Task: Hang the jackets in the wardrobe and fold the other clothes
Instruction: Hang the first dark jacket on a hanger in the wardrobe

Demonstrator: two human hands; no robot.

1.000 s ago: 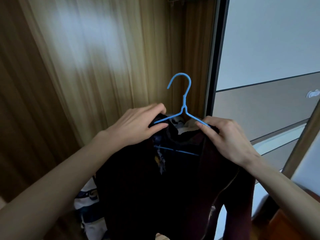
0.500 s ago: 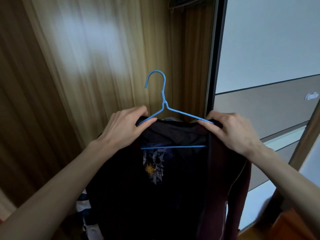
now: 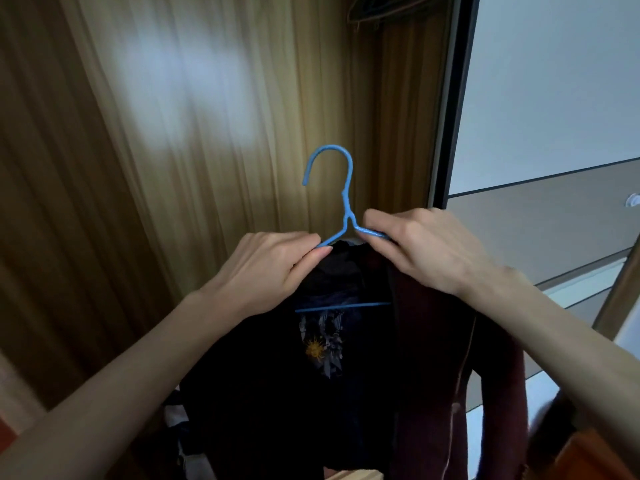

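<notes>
Left hand [image 3: 273, 268] and right hand [image 3: 426, 251] pinch the thin blue hanger [image 3: 346, 209] at its shoulders, the soft, floppy dark jacket [image 3: 311, 393] sagging below them, likely light.

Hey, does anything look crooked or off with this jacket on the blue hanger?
Nothing looks damaged. The dark jacket sits on the blue hanger, which both hands grip by its shoulders: the left hand and the right hand. The hanger's hook is free, not yet on any rail.
</notes>
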